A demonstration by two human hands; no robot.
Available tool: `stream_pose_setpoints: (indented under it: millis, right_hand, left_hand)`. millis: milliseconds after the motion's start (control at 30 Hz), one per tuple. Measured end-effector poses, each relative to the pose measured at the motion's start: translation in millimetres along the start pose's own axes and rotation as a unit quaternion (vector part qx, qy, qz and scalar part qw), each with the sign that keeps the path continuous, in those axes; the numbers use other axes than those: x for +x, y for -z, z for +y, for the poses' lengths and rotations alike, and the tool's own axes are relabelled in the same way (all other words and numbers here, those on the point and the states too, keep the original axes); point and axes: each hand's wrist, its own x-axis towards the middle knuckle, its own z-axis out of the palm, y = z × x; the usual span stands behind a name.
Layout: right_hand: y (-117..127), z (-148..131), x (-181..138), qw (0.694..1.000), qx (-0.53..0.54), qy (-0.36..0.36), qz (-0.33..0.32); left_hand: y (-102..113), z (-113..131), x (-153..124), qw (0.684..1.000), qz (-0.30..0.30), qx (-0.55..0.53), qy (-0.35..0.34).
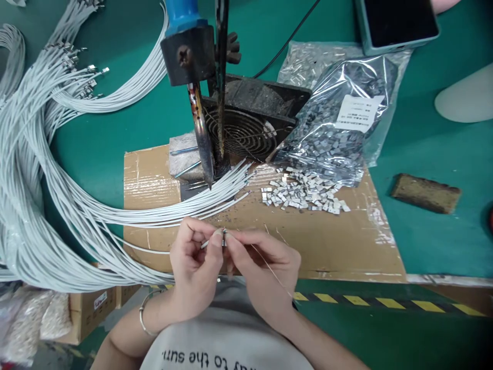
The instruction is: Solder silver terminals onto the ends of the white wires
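Note:
My left hand (198,270) pinches the end of a white cable (157,252) that comes in from the left. My right hand (265,270) is closed, its thumb and forefinger meeting the left fingertips around a small metal connector (223,239). A thin strand of wire (272,271) passes over the right hand; whether its fingers grip it I cannot tell. Just beyond my hands lie several white cables (192,208) with their tips on the cardboard. To their right is a pile of small metal connectors (304,192).
A soldering iron (202,133) hangs tip down above the cables, before a black fan (246,123). Bags of connectors (335,123), a phone (400,23) and a brown block (425,193) lie right. A thick cable bundle (23,180) fills the left. Cardboard (339,246) covers the table's front.

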Motion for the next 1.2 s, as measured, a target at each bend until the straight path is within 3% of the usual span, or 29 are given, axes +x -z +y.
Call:
stream_pose_setpoints:
  millis: [167, 367, 500, 800, 1200]
  right_hand:
    - [3, -1, 2, 0.999, -0.025, 0.046, -0.011]
    - [19, -15, 18, 1.000, -0.012, -0.004, -0.007]
    - [22, -20, 24, 0.999, -0.028, -0.020, -0.021]
    - [22, -24, 32, 0.994, -0.068, 0.030, -0.080]
    - [22, -24, 32, 0.993, -0.078, 0.030, -0.087]
  left_hand:
    - [10, -2, 3, 0.999, -0.017, 0.012, 0.028]
    - [22, 0, 11, 0.997, -0.048, 0.018, 0.050]
    - [24, 4, 12, 0.997, -0.050, 0.045, 0.049]
    - [26, 7, 13, 0.995, -0.076, 0.053, 0.031]
    - [26, 6, 14, 0.995, -0.075, 0.059, 0.027]
